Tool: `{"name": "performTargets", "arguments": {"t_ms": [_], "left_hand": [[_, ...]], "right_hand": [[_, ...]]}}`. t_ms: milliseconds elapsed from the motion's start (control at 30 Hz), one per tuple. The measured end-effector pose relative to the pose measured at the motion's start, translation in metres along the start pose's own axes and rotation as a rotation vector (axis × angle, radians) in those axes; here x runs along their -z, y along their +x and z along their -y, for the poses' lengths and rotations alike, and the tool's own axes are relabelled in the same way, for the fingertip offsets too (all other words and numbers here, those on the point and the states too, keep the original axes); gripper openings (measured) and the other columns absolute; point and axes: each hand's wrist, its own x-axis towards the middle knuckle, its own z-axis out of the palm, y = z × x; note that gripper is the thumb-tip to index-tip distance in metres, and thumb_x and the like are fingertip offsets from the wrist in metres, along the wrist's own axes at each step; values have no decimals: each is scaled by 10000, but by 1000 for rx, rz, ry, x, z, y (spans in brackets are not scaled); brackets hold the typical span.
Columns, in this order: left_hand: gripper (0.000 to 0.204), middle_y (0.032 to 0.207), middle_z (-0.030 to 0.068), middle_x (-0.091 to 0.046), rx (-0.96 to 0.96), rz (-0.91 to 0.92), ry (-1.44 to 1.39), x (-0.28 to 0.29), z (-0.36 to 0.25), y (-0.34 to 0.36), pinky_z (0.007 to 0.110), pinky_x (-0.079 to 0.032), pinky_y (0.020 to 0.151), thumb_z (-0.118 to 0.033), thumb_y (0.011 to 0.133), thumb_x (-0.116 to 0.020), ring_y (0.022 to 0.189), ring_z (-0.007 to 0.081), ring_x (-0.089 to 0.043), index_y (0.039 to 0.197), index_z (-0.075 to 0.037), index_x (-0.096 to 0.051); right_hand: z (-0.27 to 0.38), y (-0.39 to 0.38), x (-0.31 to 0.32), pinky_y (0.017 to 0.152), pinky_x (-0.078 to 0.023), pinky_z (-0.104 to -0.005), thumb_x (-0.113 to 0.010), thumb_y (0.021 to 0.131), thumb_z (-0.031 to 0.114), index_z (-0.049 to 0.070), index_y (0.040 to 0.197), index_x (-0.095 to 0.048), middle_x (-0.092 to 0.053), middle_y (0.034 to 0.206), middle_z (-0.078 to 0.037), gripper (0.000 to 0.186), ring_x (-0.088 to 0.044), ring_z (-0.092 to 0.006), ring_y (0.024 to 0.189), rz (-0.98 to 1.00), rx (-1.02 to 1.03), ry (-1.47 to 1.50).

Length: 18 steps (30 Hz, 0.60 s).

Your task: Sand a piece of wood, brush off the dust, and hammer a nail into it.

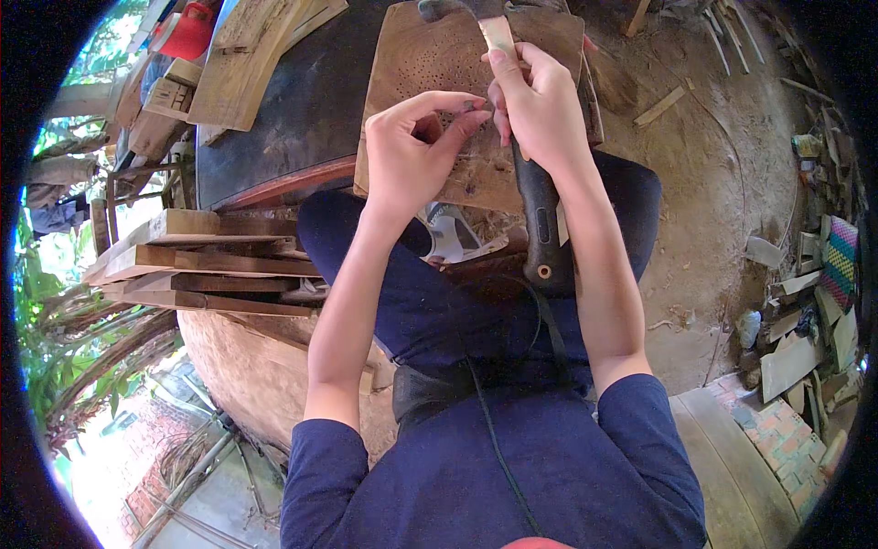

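My right hand (535,110) grips a tool with a long black handle (537,215), a pale upper section (497,35) and a curved dark end (444,11) at the top. My left hand (412,151) is beside it, thumb and forefinger pinched near the right fingertips on a small dark item too small to make out. Both hands are over a square wooden block (407,55), whose top is pitted with many small holes. The lower end of the handle lies over my lap, and part of the tool is hidden behind my fingers.
Stacked boards (183,256) lie at my left. A dark tabletop (293,110) carries planks (247,55) and a red container (181,29). The dirt floor (695,229) at my right has wood scraps, with a colourful woven item (837,256) at the far right.
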Motion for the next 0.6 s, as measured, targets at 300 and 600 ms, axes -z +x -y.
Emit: {"name": "performTargets", "arguments": {"t_ms": [300, 600], "left_hand": [[161, 933, 12, -792, -33, -8, 29, 0, 2, 1, 209, -482, 624, -66, 865, -843, 692, 20, -579, 1019, -33, -810], [180, 889, 3, -785, -25, -26, 78, -3, -4, 3, 196, -439, 564, -66, 847, -852, 629, 8, -533, 1019, -31, -812]], "right_hand": [[3, -2, 0, 367, -355, -266, -562, 1086, 317, -26, 1066, -620, -557, 661, -7, 348, -526, -89, 452, -10, 4, -70], [2, -2, 2, 400, -387, -262, -562, 1089, 294, -53, 1155, -640, -571, 691, -11, 362, -523, -85, 472, -7, -12, -36]]}}
